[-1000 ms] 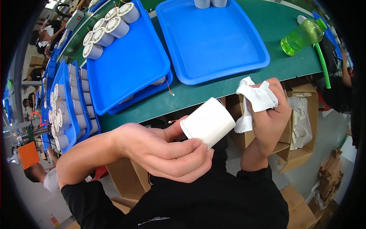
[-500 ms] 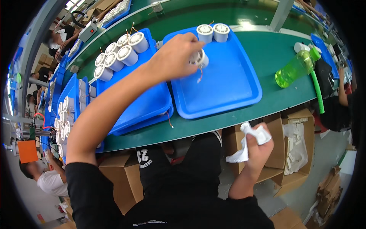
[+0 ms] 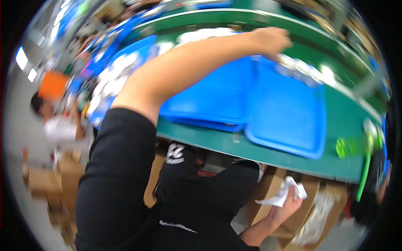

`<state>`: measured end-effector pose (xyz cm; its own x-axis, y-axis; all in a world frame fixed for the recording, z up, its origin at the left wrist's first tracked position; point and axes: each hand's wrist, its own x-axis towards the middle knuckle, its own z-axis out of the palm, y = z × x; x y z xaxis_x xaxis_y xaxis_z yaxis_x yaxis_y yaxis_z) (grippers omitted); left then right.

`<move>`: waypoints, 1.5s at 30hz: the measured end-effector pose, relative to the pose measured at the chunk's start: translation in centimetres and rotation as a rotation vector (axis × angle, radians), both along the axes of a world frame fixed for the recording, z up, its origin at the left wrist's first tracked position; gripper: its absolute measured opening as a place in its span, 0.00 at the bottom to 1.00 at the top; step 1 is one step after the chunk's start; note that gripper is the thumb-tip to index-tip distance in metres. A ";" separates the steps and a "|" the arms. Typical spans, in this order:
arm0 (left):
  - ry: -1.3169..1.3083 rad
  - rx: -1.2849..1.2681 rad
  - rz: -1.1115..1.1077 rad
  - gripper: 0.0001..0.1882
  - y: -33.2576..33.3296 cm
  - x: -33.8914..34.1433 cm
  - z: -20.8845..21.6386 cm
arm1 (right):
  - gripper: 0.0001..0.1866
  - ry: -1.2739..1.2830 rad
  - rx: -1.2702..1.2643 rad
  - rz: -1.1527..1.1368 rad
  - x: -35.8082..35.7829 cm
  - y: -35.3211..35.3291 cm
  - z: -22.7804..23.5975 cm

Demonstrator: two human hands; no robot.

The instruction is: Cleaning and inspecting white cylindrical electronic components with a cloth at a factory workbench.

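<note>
My left hand point(image 3: 271, 42) reaches across to the far left corner of the right blue tray point(image 3: 287, 113). Its fingers are curled but smeared by motion, right beside the leftmost white cylindrical part point(image 3: 286, 65). Whether they still grip that part cannot be made out. Two more white cylindrical parts point(image 3: 307, 74) stand in a row with it along the tray's far edge. Low at the right, my right hand point(image 3: 288, 208) is closed around a crumpled white cloth point(image 3: 284, 194), held off the table's near edge.
Left of this tray lies another blue tray point(image 3: 209, 98), stacked on one more; white parts point(image 3: 205, 35) show behind my forearm. Further left, white parts point(image 3: 111, 81) fill another tray. A green bottle point(image 3: 349, 147) lies at right. Cardboard boxes point(image 3: 268, 194) sit below the green table point(image 3: 201, 140).
My left hand has moved to the tray's far edge, where three white parts now stand instead of two. The whole view has swung left. My right hand keeps the cloth.
</note>
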<state>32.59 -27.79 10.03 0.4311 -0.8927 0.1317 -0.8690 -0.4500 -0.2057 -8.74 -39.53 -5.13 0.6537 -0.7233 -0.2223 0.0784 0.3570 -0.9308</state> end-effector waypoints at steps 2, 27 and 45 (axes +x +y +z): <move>-0.065 -0.042 0.037 0.31 3.9 -2.8 5.2 | 0.14 -0.043 0.067 -0.070 1.0 0.9 -0.2; 0.174 -0.263 0.937 0.33 52.9 -22.9 7.9 | 0.14 -0.262 0.018 0.563 8.4 23.2 6.8; 0.830 -1.730 0.077 0.35 26.2 -31.1 -6.1 | 0.19 -0.772 -1.254 0.190 9.2 24.4 10.3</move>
<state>1.47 -1.58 3.89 0.8694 -0.0125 0.4939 -0.4705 0.2843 0.8354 0.49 -15.13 5.12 0.4216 -0.0685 0.9042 0.7295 -0.5666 -0.3831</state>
